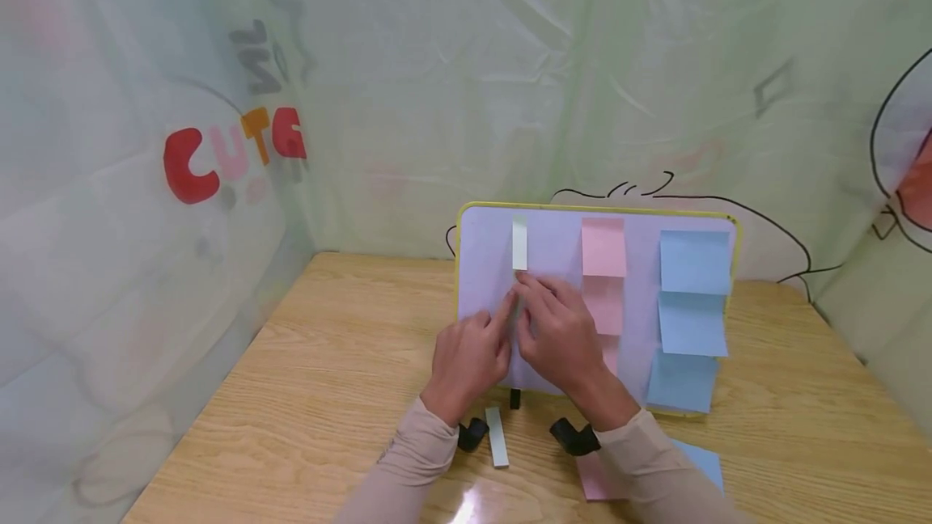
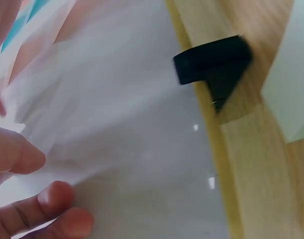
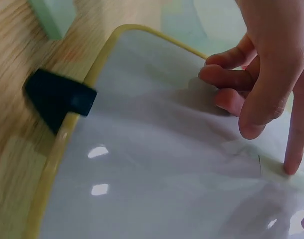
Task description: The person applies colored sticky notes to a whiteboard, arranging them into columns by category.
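Observation:
A whiteboard with a yellow frame [image 1: 553, 297] leans upright on the table, and a narrow pale green sticky note [image 1: 520, 242] is stuck on its left part. Just below that note, my left hand [image 1: 469, 352] presses a straight index finger to the board. My right hand [image 1: 561, 330] touches the same spot from the other side, its fingertips at the note's lower end. Under the pressing left fingertip lies another pale sticky note [image 3: 272, 168], mostly hidden in the head view. The left hand's other fingers [image 2: 57, 199] are bent and hold nothing.
Pink sticky notes [image 1: 603, 247] and blue sticky notes [image 1: 694, 261] hang in columns on the board. A narrow pale green pad [image 1: 497, 437] lies on the table before it. Pink [image 1: 600, 479] and blue [image 1: 705, 463] pads lie partly under my right forearm. A black foot [image 2: 212, 64] supports the board.

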The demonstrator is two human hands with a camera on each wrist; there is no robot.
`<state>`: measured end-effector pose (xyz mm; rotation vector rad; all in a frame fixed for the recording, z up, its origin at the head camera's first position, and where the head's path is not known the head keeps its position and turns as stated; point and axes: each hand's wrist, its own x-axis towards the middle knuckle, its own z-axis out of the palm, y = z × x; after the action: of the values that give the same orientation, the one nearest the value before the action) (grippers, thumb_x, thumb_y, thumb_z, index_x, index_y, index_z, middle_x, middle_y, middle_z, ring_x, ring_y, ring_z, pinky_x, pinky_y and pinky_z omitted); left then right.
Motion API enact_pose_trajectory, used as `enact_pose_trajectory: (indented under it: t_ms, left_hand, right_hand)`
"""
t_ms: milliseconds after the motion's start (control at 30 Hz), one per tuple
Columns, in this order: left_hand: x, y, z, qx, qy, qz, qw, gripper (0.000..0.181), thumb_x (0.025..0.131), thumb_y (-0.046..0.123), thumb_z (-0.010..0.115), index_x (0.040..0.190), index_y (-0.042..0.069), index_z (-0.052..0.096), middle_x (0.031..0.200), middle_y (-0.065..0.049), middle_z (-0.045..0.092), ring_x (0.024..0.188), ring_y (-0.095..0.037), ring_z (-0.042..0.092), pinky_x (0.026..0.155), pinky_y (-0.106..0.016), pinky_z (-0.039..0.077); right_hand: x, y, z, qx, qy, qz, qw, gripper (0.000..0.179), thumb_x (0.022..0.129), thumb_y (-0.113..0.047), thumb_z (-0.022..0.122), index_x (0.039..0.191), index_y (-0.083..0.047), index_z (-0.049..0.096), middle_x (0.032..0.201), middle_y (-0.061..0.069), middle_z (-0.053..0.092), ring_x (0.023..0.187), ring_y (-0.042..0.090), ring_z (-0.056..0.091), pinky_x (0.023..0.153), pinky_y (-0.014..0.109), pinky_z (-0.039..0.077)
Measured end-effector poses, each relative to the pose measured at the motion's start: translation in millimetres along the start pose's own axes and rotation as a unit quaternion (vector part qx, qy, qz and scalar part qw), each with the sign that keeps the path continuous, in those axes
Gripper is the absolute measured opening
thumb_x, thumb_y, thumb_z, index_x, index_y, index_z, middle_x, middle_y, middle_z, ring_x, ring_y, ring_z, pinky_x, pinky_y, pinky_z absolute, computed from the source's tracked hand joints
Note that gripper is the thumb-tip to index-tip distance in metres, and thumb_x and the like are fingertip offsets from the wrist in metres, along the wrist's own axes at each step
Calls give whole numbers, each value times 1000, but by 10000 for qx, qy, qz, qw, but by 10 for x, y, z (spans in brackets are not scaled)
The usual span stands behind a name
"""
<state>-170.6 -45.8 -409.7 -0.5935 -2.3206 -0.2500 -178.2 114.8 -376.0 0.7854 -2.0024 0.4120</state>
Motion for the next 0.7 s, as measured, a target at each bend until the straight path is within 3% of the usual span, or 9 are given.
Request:
enact_pose_trajectory:
  t_ms: [167,233,300,433,533,700]
  left_hand:
    - [-65,18,46,27,-118,4,9999,28,89,24,68,115,16,73,62,3,51,50,-16,54,42,-28,36]
    - [-87,32,62,126,-58,-11,9999,21,88,24,68,106,16,74,62,3,53,53,-16,57,52,-30,41]
    - [-109,51,77,224,54,-38,9997,23,87,25,68,108,17,75,64,3,55,58,-16,59,69,-37,45]
    - [-128,80,79,202,224,-151,9994,39,87,25,68,126,19,71,69,2,61,68,-17,63,93,-57,38]
    - [-120,88,81,-118,163,-227,9995,47,87,23,69,134,18,66,72,1,64,71,-18,65,97,-65,37]
    - [-129,77,96,-435,-39,-310,9986,53,87,20,70,139,18,62,75,2,67,72,-17,67,89,-58,44]
  right_hand:
    - [47,20,39,-48,-476,-693,9964,40,88,-10,61,125,4,67,133,17,63,121,34,58,104,49,42]
    - [47,31,44,-153,-635,-770,9949,41,90,-11,59,127,4,66,135,17,61,123,34,57,107,50,39]
    - [36,41,45,-192,-714,-784,9942,42,90,-12,60,128,4,65,136,17,61,125,33,57,108,51,37]
    - [19,58,40,-134,-748,-767,9942,43,89,-13,60,128,5,64,136,17,60,128,33,55,109,52,36]
    - [17,76,41,-30,-779,-756,9941,44,88,-12,60,128,6,64,137,18,59,129,33,53,110,52,35]
    - [17,95,37,4,-837,-782,9934,44,87,-10,60,129,6,63,138,18,58,129,34,53,111,51,35]
